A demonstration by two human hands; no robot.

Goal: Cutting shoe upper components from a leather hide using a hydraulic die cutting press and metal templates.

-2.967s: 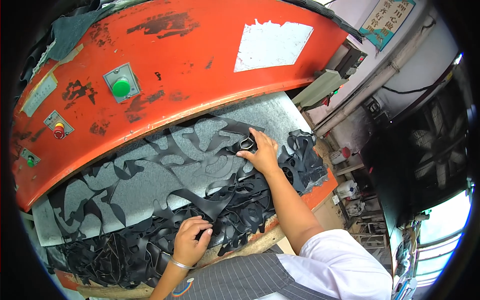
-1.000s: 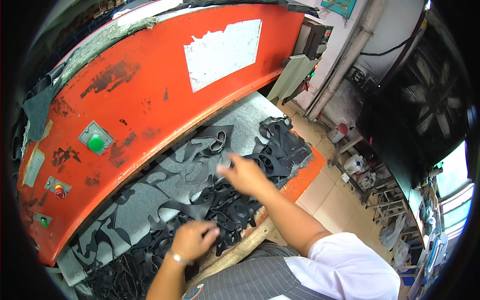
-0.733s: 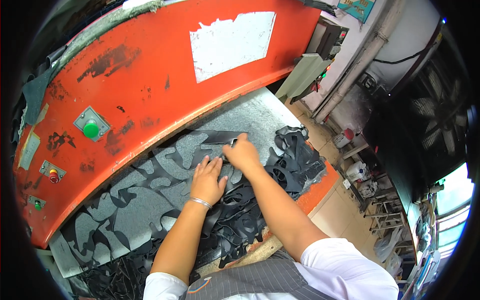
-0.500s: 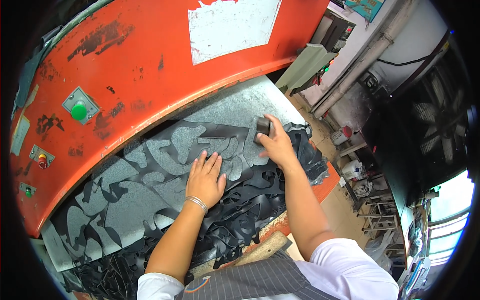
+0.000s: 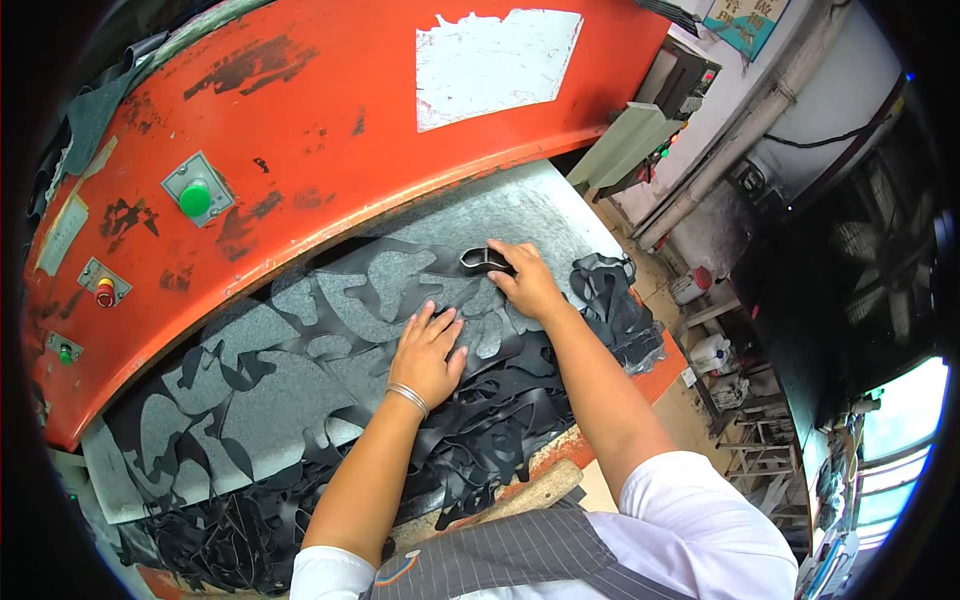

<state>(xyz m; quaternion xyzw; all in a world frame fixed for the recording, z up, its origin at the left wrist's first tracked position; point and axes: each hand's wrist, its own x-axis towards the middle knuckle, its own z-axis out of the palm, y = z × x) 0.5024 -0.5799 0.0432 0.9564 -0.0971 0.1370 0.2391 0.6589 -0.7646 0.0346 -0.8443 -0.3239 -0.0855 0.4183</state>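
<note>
My right hand (image 5: 527,284) grips a small cutting die (image 5: 484,264), a dark metal band bent into a closed outline, between thumb and fingers. The die is over the far right part of a black leather-like sheet (image 5: 365,258) full of cut-out holes. My left hand (image 5: 426,358), with a silver bangle at the wrist, lies flat on the sheet, fingers stretched. Under the sheet is a grey, worn press bed (image 5: 545,205), showing through the holes. Whether the die rests on the sheet or hangs just above it I cannot tell.
Behind the bed rises an orange press beam (image 5: 330,110) with a green push button (image 5: 195,200) and a red one (image 5: 105,292). Tangled black scraps (image 5: 490,430) line the near edge. A control box (image 5: 630,145) stands at the far right, a large fan (image 5: 875,240) beyond.
My right hand has moved left and slightly nearer with the die, which now shows its open outline. My left hand stays spread on the sheet. The whole view has shifted slightly.
</note>
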